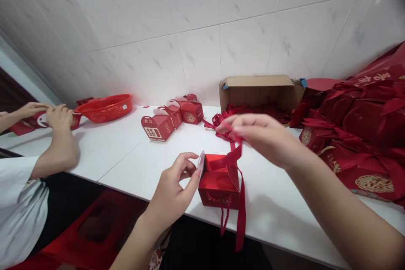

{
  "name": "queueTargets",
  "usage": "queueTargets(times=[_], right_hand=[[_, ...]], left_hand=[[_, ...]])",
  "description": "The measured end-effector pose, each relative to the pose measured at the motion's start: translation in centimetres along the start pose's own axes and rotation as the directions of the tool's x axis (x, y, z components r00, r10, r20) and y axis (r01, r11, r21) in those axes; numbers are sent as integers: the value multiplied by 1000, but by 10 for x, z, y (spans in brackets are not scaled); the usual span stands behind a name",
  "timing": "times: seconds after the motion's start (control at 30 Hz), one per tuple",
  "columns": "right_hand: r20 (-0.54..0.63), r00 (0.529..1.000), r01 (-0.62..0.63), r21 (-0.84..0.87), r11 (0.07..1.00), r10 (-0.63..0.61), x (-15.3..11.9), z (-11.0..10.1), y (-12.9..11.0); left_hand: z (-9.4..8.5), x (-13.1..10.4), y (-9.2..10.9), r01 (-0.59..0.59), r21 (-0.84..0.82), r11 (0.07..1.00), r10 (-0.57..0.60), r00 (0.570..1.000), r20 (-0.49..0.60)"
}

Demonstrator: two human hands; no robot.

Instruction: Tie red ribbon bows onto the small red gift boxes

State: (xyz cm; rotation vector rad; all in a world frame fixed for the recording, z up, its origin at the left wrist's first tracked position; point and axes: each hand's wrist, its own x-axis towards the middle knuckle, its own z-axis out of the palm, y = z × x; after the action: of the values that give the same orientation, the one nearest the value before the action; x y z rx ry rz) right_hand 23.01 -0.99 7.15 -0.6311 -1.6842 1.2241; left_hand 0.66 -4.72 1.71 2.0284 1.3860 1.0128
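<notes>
A small red gift box stands at the table's front edge with its top unfolded and a red cord handle hanging down its front. My left hand pinches the box's upright left flap between thumb and fingers. Above the box, my right hand is closed on a red ribbon. That ribbon dips across the box top, and a long tail hangs past the right side over the table edge. Behind my right hand lies a heap of red ribbons, partly hidden.
Folded red boxes stand in a row near the wall. An open cardboard carton holds red ribbons. Several finished red boxes pile up at right. At left, a co-worker's hands handle a red box beside a red plastic basin.
</notes>
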Motion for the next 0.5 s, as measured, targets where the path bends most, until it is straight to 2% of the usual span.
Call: queueTargets(times=[0.1,0.2,0.3,0.43,0.5], right_hand=[[60,978,-176,-263,949,198,7,14,18],[33,958,-245,-424,872,285,10,24,30],[35,947,-266,-462,846,318,10,30,37],[123,952,-201,-439,876,280,10,32,44],[129,957,-183,-427,885,260,10,31,48]], left_hand=[[3,-1,-8,35,-121,992,-43,997,-65],[6,-1,-14,28,-163,986,-44,994,-96],[7,0,-14,20,-160,987,-36,995,-97],[6,-1,-9,10,-127,992,-21,996,-85],[6,-2,-7,8,-108,994,-17,997,-78]])
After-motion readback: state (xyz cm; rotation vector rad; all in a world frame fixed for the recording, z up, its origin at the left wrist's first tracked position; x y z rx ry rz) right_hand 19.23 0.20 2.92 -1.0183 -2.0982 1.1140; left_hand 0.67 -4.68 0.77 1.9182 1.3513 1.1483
